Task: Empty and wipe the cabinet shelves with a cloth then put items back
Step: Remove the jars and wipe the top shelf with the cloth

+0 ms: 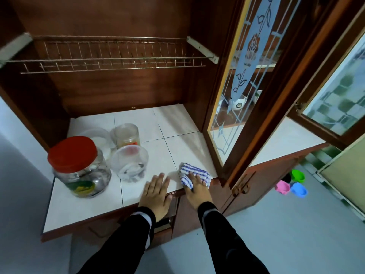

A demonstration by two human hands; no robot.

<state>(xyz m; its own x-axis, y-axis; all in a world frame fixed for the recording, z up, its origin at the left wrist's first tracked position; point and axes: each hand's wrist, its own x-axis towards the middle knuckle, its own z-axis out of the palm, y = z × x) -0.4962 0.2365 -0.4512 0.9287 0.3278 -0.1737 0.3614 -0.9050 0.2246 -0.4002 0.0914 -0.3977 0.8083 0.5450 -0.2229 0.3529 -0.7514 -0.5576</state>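
Obs.: right hand [198,190] lies over the blue-and-white striped cloth [194,172], fingers curled onto its bunched folds, gripping it and pressing it down at the front right corner of the tiled shelf [177,123]. Judged mid-wipe.

Left hand [156,191] rests flat, fingers straight, holding nothing, on the shelf's front edge just beside the cloth; likely a brace while leaning in.

Red-lidded jar [79,167] and clear plastic tubs [129,163] stand crowded at the left, probably to free the right side for wiping.

Surface: pale glossy tiles with dark grout lines. A bare wire dish rack [110,56] hangs above. The etched glass door [246,76] stands open at right; the floor is grey, with small coloured bowls [292,184] on it.
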